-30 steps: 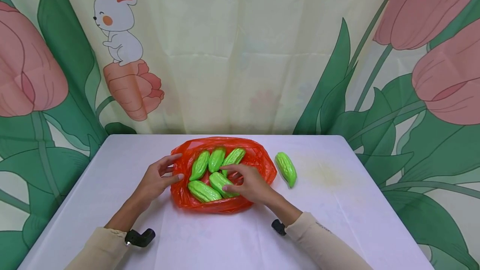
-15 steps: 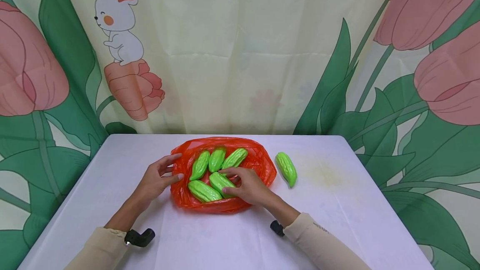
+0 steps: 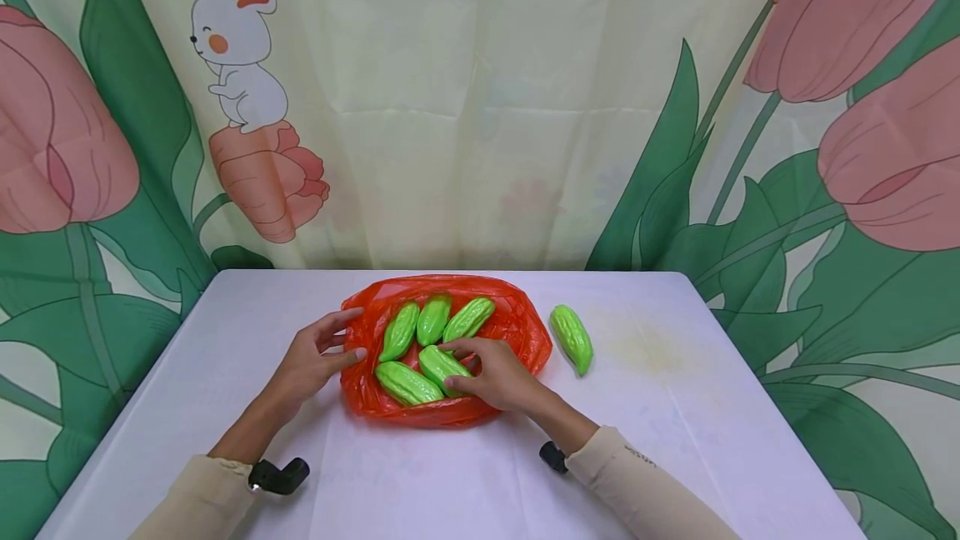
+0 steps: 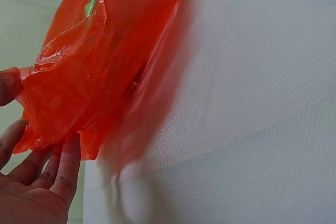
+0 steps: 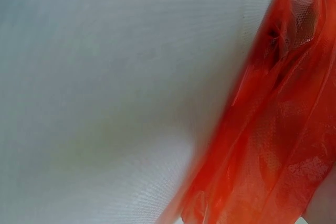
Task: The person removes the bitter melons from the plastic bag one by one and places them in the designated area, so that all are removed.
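Several green bitter melons lie in an open red plastic bag (image 3: 525, 340) with its rim spread wide, in the middle of the table. My left hand (image 3: 307, 361) holds the bag's left rim; in the left wrist view the thumb and fingers of the left hand (image 4: 39, 187) are at the red film. My right hand (image 3: 498, 373) reaches over the bag's right side, thumb and fingers around the near bitter melon (image 3: 437, 365). Left of it lies another bitter melon (image 3: 407, 383). The right wrist view shows mostly the red bag (image 5: 278, 145) and hardly any hand.
One bitter melon (image 3: 572, 338) rests outside the bag, on the right of the white-covered table (image 3: 420, 490). Behind the table hangs a curtain (image 3: 465, 107) printed with tulips and a rabbit. A black wrist camera (image 3: 280, 476) sits on the left wrist.
The right hand has shifted slightly left and its thumb and fingers have closed around the near bitter melon. The upper right melon in the bag has nudged a little. The left hand stays put.
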`<action>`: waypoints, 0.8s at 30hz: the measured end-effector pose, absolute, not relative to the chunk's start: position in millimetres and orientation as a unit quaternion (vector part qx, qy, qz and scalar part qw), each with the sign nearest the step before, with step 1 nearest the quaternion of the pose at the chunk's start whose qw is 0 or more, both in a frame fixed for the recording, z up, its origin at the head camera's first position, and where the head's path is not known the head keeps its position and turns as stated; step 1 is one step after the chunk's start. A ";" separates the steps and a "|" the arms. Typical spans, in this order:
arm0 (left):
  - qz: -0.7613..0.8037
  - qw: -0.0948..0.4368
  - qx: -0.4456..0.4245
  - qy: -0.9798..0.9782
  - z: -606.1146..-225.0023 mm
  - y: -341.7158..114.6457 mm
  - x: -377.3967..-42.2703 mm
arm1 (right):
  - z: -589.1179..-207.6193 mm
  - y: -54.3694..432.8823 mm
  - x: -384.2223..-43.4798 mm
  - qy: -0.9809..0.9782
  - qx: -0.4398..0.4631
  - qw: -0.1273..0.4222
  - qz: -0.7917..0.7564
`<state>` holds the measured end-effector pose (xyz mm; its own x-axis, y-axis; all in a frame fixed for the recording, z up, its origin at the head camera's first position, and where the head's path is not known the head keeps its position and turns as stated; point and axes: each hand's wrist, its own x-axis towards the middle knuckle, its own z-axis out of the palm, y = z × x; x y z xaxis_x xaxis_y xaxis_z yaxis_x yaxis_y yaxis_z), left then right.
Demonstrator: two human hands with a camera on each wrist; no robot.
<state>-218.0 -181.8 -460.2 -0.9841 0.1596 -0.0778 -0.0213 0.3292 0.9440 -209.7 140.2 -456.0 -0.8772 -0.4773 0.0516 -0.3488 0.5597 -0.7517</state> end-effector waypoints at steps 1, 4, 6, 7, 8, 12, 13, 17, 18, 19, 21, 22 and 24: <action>0.578 0.078 0.043 0.811 -460.2 -181.9 -217.9 | -456.0 140.1 -209.8 0.880 -0.234 0.079 -0.406; 0.579 0.078 0.043 0.811 -460.1 -182.1 -218.0 | -455.8 140.1 -209.9 0.881 -0.233 0.078 -0.405; 0.578 0.078 0.045 0.811 -460.0 -182.1 -218.2 | -455.6 140.3 -209.7 0.881 -0.231 0.078 -0.406; 0.578 0.078 0.045 0.811 -460.0 -182.1 -218.3 | -455.5 140.4 -209.5 0.881 -0.230 0.078 -0.406; 0.578 0.078 0.046 0.811 -460.1 -182.1 -218.4 | -455.7 140.6 -209.6 0.881 -0.229 0.077 -0.407; 0.576 0.078 0.048 0.812 -460.1 -182.1 -218.5 | -455.7 141.2 -208.8 0.881 -0.222 0.077 -0.411; 0.576 0.079 0.049 0.812 -460.2 -182.2 -218.5 | -455.5 141.4 -208.6 0.880 -0.220 0.076 -0.413; 0.574 0.079 0.049 0.813 -460.3 -182.3 -218.6 | -453.2 142.7 -207.0 0.878 -0.212 0.078 -0.423; 0.574 0.079 0.049 0.813 -460.3 -182.3 -218.7 | -452.8 143.1 -206.9 0.878 -0.211 0.077 -0.423; 0.574 0.079 0.049 0.813 -460.3 -182.3 -218.8 | -452.1 143.3 -206.7 0.877 -0.210 0.078 -0.425; 0.575 0.079 0.049 0.813 -460.2 -182.3 -218.9 | -450.5 143.7 -206.4 0.875 -0.211 0.078 -0.429; 0.575 0.079 0.049 0.813 -460.3 -182.2 -219.1 | -449.6 143.7 -206.4 0.873 -0.212 0.079 -0.432; 0.575 0.079 0.049 0.812 -460.1 -182.3 -219.2 | -447.8 143.7 -206.7 0.871 -0.213 0.079 -0.436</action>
